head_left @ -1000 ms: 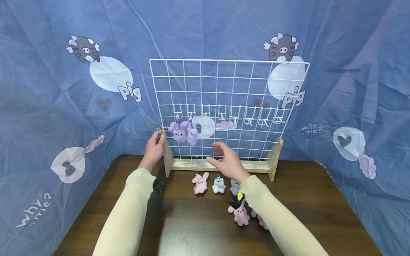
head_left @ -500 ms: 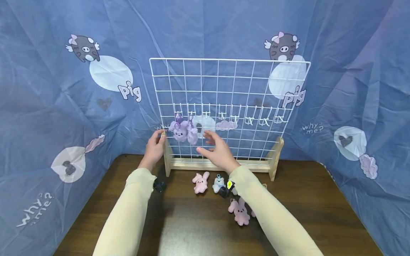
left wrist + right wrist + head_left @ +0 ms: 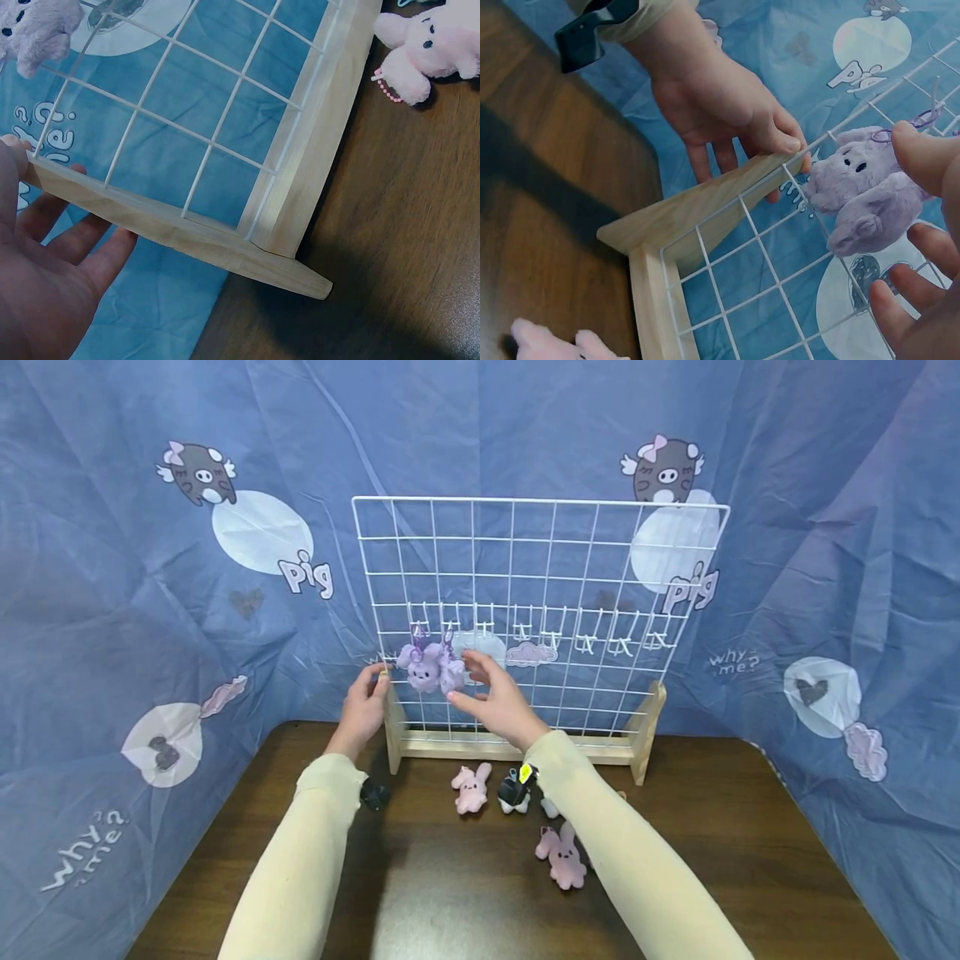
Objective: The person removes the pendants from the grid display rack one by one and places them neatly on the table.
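A white wire grid rack stands in a wooden base (image 3: 647, 735). My left hand (image 3: 363, 710) grips its left wooden upright (image 3: 165, 229), thumb near the upper end and the other fingers behind the wood. Two fluffy purple plush keychains hang side by side from hooks at the grid's left: one plush (image 3: 422, 672) faces forward, the other plush (image 3: 452, 677) is turned sideways. My right hand (image 3: 501, 700) is at the second one, thumb and fingers spread apart around its right side. From the right wrist view, the thumb overlaps this plush (image 3: 874, 214); firm contact cannot be told.
Several bare white hooks (image 3: 585, 643) continue rightward along the grid. On the brown table (image 3: 450, 877) lie a pink rabbit plush (image 3: 471, 790), another pink rabbit (image 3: 564, 858), and a white plush (image 3: 513, 807) partly covered by the right wrist camera. The right sleeve hides other plushes.
My right hand has moved left and slightly up, from in front of the grid's middle to the second purple plush. The left hand has stayed on the upright.
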Available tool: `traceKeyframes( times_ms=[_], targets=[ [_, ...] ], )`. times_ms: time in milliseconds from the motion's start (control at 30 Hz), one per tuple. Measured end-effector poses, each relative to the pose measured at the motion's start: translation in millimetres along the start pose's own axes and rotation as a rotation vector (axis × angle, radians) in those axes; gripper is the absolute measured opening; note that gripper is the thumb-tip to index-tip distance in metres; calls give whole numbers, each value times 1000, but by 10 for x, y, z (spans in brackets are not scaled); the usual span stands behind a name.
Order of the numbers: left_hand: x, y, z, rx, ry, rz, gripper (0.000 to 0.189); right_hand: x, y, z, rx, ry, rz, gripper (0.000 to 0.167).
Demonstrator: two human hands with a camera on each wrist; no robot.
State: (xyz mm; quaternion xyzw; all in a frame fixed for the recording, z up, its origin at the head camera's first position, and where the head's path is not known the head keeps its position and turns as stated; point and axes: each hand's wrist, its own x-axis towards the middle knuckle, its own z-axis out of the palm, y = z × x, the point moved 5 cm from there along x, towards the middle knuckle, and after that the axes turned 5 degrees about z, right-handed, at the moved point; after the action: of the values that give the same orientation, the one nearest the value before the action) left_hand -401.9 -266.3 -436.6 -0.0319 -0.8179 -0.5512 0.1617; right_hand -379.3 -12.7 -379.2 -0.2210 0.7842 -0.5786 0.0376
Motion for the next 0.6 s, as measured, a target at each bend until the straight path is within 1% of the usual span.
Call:
traceKeyframes(
  times_ms=[233,433,600],
  targets=[
    [-9,25,9,-8,0,-3,34,16,-37,49,74,-20,22,80],
    [-11,38,2,-5,4,-1,34,41,-50,86,101,-13,40,71],
    [-11,38,0,1,-3,-6,35,43,-72,104,91,-9,47,65]
  ],
)
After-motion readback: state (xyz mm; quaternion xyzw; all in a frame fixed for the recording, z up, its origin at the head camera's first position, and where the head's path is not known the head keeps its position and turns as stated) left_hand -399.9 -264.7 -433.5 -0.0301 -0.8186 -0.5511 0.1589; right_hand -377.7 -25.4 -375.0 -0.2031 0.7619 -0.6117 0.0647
